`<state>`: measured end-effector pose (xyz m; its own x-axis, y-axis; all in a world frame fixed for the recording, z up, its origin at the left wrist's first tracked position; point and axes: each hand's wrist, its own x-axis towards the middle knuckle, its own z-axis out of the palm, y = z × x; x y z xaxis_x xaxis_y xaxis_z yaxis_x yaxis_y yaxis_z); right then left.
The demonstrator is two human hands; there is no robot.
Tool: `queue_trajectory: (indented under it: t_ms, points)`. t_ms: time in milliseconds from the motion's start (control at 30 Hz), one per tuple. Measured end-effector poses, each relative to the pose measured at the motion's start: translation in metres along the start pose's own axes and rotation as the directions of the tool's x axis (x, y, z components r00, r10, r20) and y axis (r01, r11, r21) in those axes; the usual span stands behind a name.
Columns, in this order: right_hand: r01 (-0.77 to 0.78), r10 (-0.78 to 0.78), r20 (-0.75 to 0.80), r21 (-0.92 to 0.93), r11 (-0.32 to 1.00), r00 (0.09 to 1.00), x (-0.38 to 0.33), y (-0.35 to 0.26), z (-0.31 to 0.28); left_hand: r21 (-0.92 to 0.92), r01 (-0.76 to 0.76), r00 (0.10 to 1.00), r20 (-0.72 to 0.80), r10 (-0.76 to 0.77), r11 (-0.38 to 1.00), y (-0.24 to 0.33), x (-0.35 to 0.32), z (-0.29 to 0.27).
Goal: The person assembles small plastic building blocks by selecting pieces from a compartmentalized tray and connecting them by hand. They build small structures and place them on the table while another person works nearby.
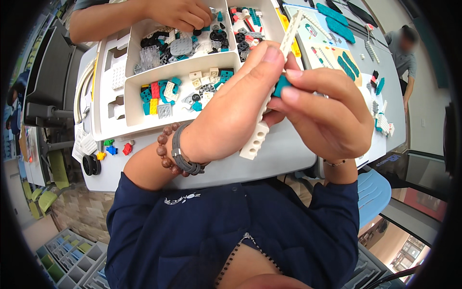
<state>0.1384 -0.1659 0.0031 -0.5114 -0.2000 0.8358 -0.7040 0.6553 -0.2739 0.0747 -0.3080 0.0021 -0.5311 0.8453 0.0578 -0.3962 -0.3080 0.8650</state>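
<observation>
A long white building beam point(254, 143) with round holes slants up between my hands, over the table's near edge. My left hand point(231, 108) grips it from the left side, thumb lying along the beam; its other fingers are mostly hidden behind it. In the fingertips of my right hand point(332, 108) is a small teal building brick point(281, 85), pinched against the beam's middle. Whether the brick is fastened to the beam, I cannot tell. Just left of my hands stands a white sorting tray point(178, 129) with loose parts in several compartments.
Another person's hand point(183, 14) reaches into the tray's far compartment. Small coloured figures point(111, 150) and black wheels point(91, 164) lie at the table's left. An instruction booklet point(320, 41), teal panels point(340, 30) and a partly built model point(382, 123) lie to the right.
</observation>
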Motion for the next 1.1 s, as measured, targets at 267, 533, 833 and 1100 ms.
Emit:
queue_trajectory:
  t_ms: [267,533,833,1100]
  points:
    - [0.117,-0.116,-0.015,0.051,0.992,0.993,-0.002,0.009,0.005,0.147,0.026,0.999,-0.039,-0.02,0.989,0.002,-0.002,0.003]
    - [0.108,-0.104,-0.041,0.126,0.986,0.994,-0.006,0.013,0.008,-0.035,0.142,0.99,0.018,-0.142,0.989,0.004,-0.007,0.005]
    - [0.232,-0.228,-0.082,0.038,0.972,0.97,-0.006,0.01,0.005,0.076,0.138,0.99,-0.024,-0.136,0.988,0.005,-0.01,0.001]
    - [0.299,-0.301,-0.003,-0.104,0.948,0.953,-0.004,-0.009,-0.012,0.357,0.096,0.994,-0.079,-0.073,0.929,0.015,-0.014,0.01]
